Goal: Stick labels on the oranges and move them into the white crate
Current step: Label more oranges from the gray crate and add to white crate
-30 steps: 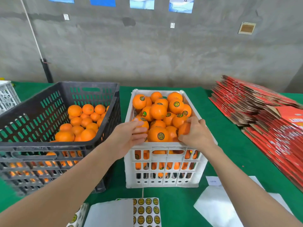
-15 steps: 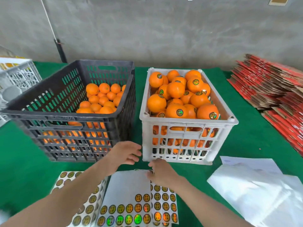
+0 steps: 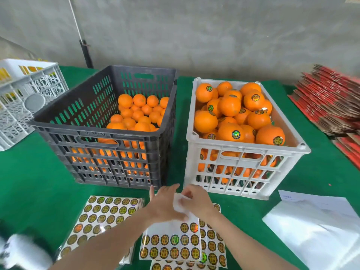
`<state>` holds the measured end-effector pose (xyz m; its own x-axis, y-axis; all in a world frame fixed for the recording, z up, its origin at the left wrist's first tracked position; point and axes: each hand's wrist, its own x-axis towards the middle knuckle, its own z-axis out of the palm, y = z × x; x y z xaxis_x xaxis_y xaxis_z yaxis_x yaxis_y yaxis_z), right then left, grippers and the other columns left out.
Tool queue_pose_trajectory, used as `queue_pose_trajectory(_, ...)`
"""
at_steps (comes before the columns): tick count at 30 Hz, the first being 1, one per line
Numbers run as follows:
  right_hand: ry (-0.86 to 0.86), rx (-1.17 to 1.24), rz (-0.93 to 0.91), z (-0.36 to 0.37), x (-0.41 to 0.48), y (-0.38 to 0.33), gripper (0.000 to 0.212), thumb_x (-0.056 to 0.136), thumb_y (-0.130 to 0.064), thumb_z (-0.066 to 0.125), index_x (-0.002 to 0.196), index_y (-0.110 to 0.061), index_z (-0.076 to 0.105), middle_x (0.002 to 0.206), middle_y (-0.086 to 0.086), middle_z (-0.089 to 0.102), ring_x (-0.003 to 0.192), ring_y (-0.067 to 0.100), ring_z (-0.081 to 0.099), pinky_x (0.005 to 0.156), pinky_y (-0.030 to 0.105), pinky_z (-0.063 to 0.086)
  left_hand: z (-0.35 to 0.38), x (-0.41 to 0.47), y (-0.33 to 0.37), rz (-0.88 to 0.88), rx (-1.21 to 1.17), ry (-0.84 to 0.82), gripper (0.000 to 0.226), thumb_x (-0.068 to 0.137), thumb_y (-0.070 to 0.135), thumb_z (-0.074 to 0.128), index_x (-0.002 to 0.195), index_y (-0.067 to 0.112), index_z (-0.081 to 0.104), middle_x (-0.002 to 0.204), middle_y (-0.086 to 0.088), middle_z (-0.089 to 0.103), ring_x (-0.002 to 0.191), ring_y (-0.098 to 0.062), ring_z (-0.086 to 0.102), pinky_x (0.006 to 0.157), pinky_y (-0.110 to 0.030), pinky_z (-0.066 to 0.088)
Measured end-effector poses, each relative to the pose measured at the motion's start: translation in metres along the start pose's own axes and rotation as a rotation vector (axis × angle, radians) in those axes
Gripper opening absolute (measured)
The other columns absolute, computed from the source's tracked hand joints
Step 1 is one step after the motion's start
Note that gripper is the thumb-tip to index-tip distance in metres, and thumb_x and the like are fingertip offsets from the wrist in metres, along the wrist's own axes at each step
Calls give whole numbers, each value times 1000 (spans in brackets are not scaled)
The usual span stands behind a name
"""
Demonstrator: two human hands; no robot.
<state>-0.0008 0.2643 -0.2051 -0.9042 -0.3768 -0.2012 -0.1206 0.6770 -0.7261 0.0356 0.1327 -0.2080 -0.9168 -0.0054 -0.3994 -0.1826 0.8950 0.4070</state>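
A white crate heaped with labelled oranges stands right of centre. Left of it a dark grey crate holds unlabelled oranges. Sheets of round gold labels lie on the green cloth in front. Both hands meet over the top edge of the middle label sheet. My left hand and my right hand both pinch its curled white top edge, which lifts off the stack. Another full label sheet lies to the left.
A second white crate stands at far left. Red flattened cartons are stacked at far right. White backing sheets lie at front right. A dark pole leans against the grey wall behind.
Both hands left the white crate, dropped to the label sheets in front, and now pinch the middle sheet's top edge. The camera tilted down.
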Motion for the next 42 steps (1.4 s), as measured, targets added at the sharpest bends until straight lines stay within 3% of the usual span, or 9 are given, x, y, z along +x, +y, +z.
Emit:
queue_pose_trajectory(2,-8,195,-1,-18,-6,-9,16,81,-15,68,91,-22,58,91,-5,57,86,14,56,69,16,41,-19,5,4,8,-157,-20,37,69,43,78,96,23,63,92,4,65,93,-16,59,87,-22,41)
queue_pose_trajectory(4,13,370,3,-32,-16,-11,29,84,-14,67,108,-24,53,101,-2,59,93,15,59,76,23,48,-38,5,3,1,-310,-105,18,71,29,80,68,20,65,66,6,64,65,-12,59,57,-14,43)
queue_pose_trajectory(10,248,-65,-466,-37,-44,1,13,76,-8,76,88,-11,72,92,2,58,92,14,51,87,15,37,-69,-1,-7,-27,-582,-209,7,76,17,78,82,17,73,78,2,74,76,-15,69,62,-21,53)
queue_pose_trajectory(16,47,35,-251,-31,-36,-5,17,81,-16,70,93,-27,67,118,-10,48,110,5,45,99,16,35,-72,-9,-1,125,-491,-173,8,85,14,67,90,8,70,89,-10,71,83,-20,65,75,-31,52)
queue_pose_trajectory(22,44,168,-158,-29,-33,-11,33,80,0,67,79,-33,62,87,-20,61,81,-10,54,75,3,37,-82,-3,3,141,-268,-147,38,90,27,62,54,21,52,45,13,46,44,-1,42,44,-10,28)
queue_pose_trajectory(28,66,120,-222,-21,-36,-4,32,84,-5,67,100,-33,68,102,-25,61,96,-17,51,84,0,34,-98,-1,-12,45,-528,-472,16,97,23,52,95,18,67,89,8,72,83,-9,67,72,-14,48)
queue_pose_trajectory(32,109,39,-354,-19,-37,-2,22,83,-8,69,97,-24,74,91,-11,64,80,-7,54,78,7,40,-100,4,-24,-90,-823,-612,24,96,21,54,113,10,67,117,-9,68,106,-24,66,92,-35,50)
queue_pose_trajectory(37,222,19,-483,-14,-41,2,20,78,-9,74,96,-19,75,87,-18,53,79,-5,52,77,10,40,-96,5,-29,-110,-989,-596,33,91,30,57,109,5,70,117,-18,66,107,-32,63,101,-45,45)
queue_pose_trajectory(42,354,-25,-610,-18,-38,2,19,74,-8,76,88,-21,77,118,-11,47,109,1,43,92,9,35,-99,4,-27,-133,-1026,-607,41,89,32,56,118,4,65,122,-19,64,109,-35,60,103,-46,42)
